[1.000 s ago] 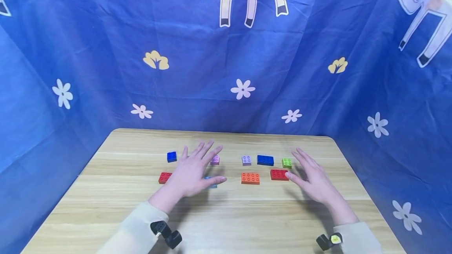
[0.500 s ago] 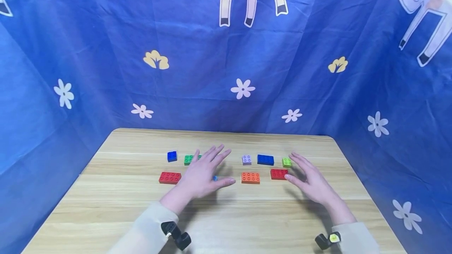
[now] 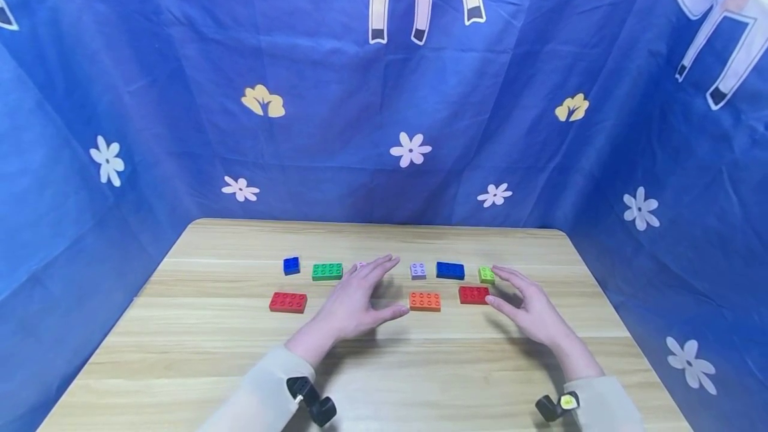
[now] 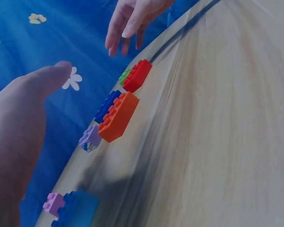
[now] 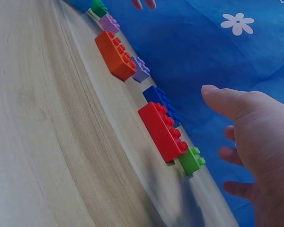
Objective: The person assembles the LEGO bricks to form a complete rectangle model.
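My left hand (image 3: pixel 360 299) hovers above the table with relaxed fingers and holds nothing; its thumb tip overlaps the left end of an orange brick (image 3: pixel 425 301). Under that hand a light blue brick (image 4: pixel 80 208) shows in the left wrist view, hidden in the head view, beside a pink brick (image 4: pixel 53 204). My right hand (image 3: pixel 531 305), also holding nothing, is held over the table with thumb and fingers apart. Nearest to it are a red brick (image 3: pixel 474 295) by the thumb and a lime green brick (image 3: pixel 487 275) by the fingertips.
Behind the orange brick lie a lavender brick (image 3: pixel 418 271) and a dark blue brick (image 3: pixel 450 271). Toward the left are a green brick (image 3: pixel 327 272), a small blue brick (image 3: pixel 291 265) and another red brick (image 3: pixel 288 303). A blue curtain (image 3: pixel 336 172) surrounds the wooden table (image 3: pixel 180 325).
My left hand has moved right and a little nearer, uncovering the green brick and the left red brick and covering the light blue one. My right hand's fingertips have dropped slightly; no brick has moved.
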`<state>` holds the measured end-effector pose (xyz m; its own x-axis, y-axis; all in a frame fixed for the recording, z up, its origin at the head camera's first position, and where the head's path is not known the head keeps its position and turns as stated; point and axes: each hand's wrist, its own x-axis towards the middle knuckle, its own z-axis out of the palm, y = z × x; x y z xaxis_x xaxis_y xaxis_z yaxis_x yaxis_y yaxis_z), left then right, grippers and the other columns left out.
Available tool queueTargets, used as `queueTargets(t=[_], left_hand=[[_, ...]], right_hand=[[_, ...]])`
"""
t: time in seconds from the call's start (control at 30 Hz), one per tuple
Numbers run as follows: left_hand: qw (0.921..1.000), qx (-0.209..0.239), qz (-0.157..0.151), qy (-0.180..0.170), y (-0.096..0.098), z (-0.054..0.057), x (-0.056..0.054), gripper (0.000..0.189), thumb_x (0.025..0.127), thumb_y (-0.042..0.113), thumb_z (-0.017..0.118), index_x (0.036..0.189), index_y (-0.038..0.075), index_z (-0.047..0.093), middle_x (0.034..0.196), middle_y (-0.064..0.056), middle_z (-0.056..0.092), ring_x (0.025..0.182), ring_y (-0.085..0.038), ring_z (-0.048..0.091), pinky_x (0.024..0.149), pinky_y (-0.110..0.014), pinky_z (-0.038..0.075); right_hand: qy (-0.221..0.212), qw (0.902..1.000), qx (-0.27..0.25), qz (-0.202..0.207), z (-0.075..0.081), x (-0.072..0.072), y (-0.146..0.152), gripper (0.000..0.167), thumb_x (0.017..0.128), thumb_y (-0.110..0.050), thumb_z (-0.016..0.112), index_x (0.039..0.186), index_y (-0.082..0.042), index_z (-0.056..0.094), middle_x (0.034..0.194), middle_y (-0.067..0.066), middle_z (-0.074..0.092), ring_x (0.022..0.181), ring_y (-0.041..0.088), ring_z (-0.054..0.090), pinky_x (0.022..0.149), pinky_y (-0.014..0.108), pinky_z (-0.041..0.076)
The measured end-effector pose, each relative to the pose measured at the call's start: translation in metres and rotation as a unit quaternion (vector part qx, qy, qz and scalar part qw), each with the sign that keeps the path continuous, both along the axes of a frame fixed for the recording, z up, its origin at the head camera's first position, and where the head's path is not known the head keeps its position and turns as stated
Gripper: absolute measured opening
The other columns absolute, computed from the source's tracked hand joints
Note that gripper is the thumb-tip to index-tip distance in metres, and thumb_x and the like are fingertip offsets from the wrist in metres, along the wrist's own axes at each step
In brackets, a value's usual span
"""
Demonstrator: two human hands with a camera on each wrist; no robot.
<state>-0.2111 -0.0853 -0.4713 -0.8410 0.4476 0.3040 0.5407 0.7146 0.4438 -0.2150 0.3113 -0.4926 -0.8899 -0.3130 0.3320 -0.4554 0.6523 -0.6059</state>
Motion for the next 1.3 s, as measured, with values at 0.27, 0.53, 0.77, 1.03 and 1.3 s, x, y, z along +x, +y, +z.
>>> queueTargets(t=[0.27, 0.53, 0.77, 1.03, 1.3], left_hand=[[0.9964, 0.060, 0.001, -0.060, 0.008, -0.005, -0.001, 0.098, 0.087, 0.074, 0.072, 0.164, 0.025, 0.040, 0.168, 0.000, 0.039, 0.152, -0.025, 0.038, 0.122, -0.052, 0.031], [0.9895, 0.111, -0.004, -0.093, 0.018, -0.011, -0.003, 0.093, 0.085, 0.067, 0.080, 0.161, 0.025, 0.047, 0.165, 0.002, 0.044, 0.150, -0.022, 0.041, 0.121, -0.048, 0.034], [0.9806, 0.162, -0.007, -0.110, 0.033, -0.011, -0.002, 0.090, 0.082, 0.055, 0.089, 0.157, 0.020, 0.053, 0.160, 0.001, 0.050, 0.148, -0.024, 0.044, 0.119, -0.047, 0.037], [0.9703, 0.195, -0.013, -0.143, 0.048, -0.021, -0.005, 0.085, 0.081, 0.044, 0.093, 0.153, 0.017, 0.057, 0.155, -0.001, 0.055, 0.142, -0.025, 0.052, 0.117, -0.045, 0.041], [0.9649, 0.203, -0.002, -0.166, 0.052, -0.030, -0.011, 0.075, 0.084, 0.039, 0.091, 0.150, 0.019, 0.062, 0.149, -0.001, 0.061, 0.134, -0.026, 0.060, 0.114, -0.046, 0.044]], right_hand=[[-0.022, 0.9992, -0.034, 0.004, -0.004, -0.002, 0.000, 0.064, 0.095, -0.029, 0.083, 0.147, -0.001, 0.060, 0.151, 0.014, 0.058, 0.141, 0.040, 0.051, 0.109, 0.063, 0.043], [-0.041, 0.9979, -0.050, -0.003, -0.011, -0.005, 0.002, 0.059, 0.094, -0.027, 0.085, 0.142, -0.001, 0.064, 0.146, 0.015, 0.062, 0.137, 0.040, 0.055, 0.109, 0.062, 0.045], [-0.060, 0.9962, -0.063, -0.005, -0.017, -0.007, 0.002, 0.057, 0.091, -0.025, 0.087, 0.139, -0.001, 0.067, 0.142, 0.015, 0.064, 0.134, 0.040, 0.058, 0.109, 0.058, 0.046], [-0.071, 0.9953, -0.064, -0.014, -0.021, -0.009, 0.002, 0.057, 0.089, -0.025, 0.090, 0.137, -0.002, 0.069, 0.138, 0.015, 0.067, 0.128, 0.037, 0.064, 0.108, 0.054, 0.048], [-0.070, 0.9947, -0.074, -0.010, -0.027, -0.013, 0.004, 0.054, 0.088, -0.019, 0.090, 0.134, 0.001, 0.070, 0.135, 0.016, 0.069, 0.124, 0.036, 0.066, 0.107, 0.053, 0.049]])
